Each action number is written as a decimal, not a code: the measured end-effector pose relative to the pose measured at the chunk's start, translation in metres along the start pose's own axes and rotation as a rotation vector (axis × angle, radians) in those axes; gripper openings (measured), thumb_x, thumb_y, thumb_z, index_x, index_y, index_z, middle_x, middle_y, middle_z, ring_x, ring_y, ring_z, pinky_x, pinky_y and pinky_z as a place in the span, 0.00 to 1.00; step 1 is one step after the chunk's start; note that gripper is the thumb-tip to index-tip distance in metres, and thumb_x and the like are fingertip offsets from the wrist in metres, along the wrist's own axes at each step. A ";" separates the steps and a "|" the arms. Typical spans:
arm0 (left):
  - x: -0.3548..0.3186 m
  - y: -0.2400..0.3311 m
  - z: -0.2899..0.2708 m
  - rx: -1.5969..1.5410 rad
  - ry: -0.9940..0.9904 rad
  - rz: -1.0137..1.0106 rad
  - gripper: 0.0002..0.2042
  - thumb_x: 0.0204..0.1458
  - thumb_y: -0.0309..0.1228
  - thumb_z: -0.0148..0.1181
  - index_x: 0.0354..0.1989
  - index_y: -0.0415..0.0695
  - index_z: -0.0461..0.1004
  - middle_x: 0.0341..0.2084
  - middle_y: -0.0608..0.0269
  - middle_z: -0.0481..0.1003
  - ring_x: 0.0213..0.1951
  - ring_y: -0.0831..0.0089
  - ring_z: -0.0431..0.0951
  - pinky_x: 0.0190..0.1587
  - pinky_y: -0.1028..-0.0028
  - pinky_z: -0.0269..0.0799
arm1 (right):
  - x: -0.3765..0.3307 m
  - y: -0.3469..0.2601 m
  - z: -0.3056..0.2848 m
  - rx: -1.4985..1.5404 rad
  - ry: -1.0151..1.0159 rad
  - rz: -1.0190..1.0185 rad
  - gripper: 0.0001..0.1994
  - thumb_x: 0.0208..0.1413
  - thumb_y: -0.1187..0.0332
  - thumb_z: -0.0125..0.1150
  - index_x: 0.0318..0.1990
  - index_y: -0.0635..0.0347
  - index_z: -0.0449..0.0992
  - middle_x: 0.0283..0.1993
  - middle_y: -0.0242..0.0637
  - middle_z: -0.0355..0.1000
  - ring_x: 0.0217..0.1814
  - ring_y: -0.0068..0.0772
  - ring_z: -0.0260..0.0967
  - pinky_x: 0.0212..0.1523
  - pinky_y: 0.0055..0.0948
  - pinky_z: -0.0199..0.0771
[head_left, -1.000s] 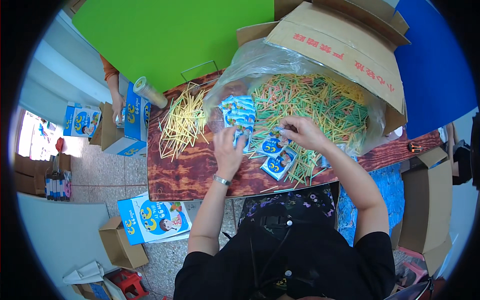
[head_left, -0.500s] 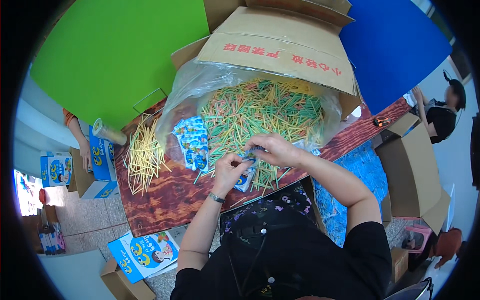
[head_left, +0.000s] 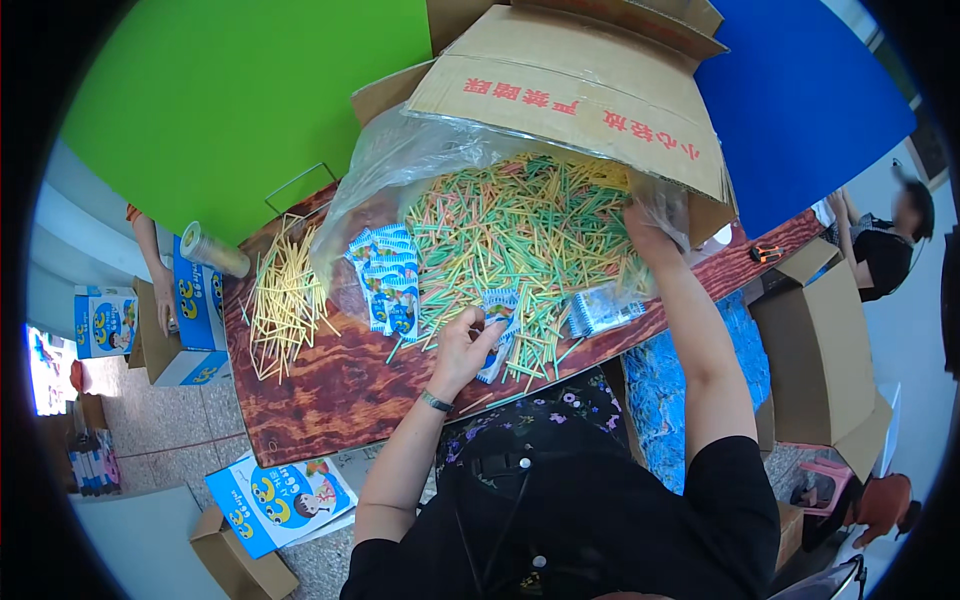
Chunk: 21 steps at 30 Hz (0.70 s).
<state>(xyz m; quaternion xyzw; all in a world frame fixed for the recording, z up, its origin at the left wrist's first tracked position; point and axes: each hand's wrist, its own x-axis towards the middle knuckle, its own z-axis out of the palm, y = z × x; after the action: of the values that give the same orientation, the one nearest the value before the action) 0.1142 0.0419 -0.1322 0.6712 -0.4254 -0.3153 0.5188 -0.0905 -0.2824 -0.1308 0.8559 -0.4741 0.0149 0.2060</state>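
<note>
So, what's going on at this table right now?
The person's left hand holds a small blue-and-white packet, while the right hand is at the right side of a heap of coloured sticks, its fingertips hard to make out. Overlapping packets lie left of the heap, and pale yellow sticks are piled farther left.

The carton (head_left: 560, 62) looks matt, the bag (head_left: 425, 160) (plastic) glossy.

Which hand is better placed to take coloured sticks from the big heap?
Probably the right: the right hand is at the right side of the heap of coloured sticks, by the carton, while the left hand holds a blue-and-white packet.
</note>
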 end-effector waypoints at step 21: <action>0.002 -0.005 -0.008 0.188 0.289 0.279 0.11 0.46 0.29 0.70 0.28 0.39 0.71 0.18 0.64 0.71 0.20 0.79 0.70 0.23 0.77 0.66 | -0.020 -0.044 -0.118 1.571 -0.912 -0.536 0.11 0.66 0.61 0.50 0.44 0.61 0.68 0.37 0.31 0.72 0.40 0.23 0.72 0.45 0.27 0.73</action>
<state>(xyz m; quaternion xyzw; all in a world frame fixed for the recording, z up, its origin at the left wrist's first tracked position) 0.1234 0.0445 -0.1350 0.6893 -0.4630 -0.0999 0.5481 -0.0457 -0.2030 -0.0422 0.7536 -0.1507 -0.0539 -0.6376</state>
